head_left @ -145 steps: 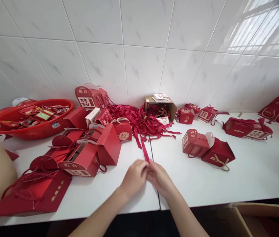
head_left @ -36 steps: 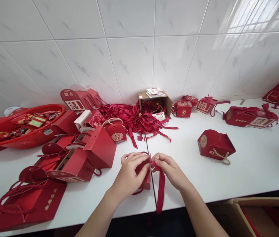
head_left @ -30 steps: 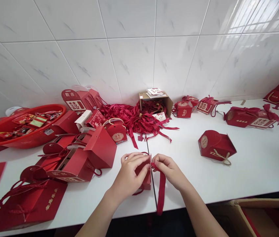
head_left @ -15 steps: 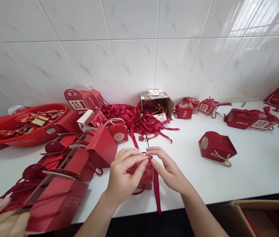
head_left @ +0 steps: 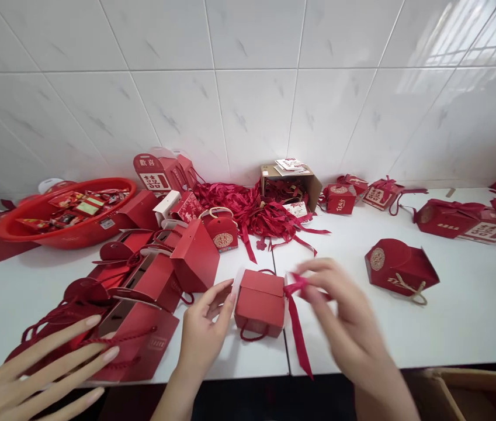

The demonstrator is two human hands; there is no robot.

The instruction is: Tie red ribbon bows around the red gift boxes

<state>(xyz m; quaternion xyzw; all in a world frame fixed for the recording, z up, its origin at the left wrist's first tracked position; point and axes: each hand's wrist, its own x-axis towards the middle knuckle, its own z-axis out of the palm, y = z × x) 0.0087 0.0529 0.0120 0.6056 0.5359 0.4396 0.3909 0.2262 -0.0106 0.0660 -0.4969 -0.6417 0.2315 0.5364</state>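
While blur on your right hand (head_left: 344,318) hides whether its grip is clamped on the crimson ribbon (head_left: 299,336) or only beside its loop, your left hand (head_left: 201,330) has thumb and forefinger slightly apart, tips at the pale left flap of the small red box (head_left: 260,304). That box sits on the tabletop (head_left: 405,327) between your hands, showing no clear long axis; the relation that seems to count is that the ribbon lies at its right side, nearer your right hand, its tail slanting toward the near edge. You can read no lettering on this box. Farther out, the upright box (head_left: 156,171) by the wall reads 歡喜 above a large 囍, and 囍 shows on the ribboned box (head_left: 440,225) at far right; its gold characters are too small.
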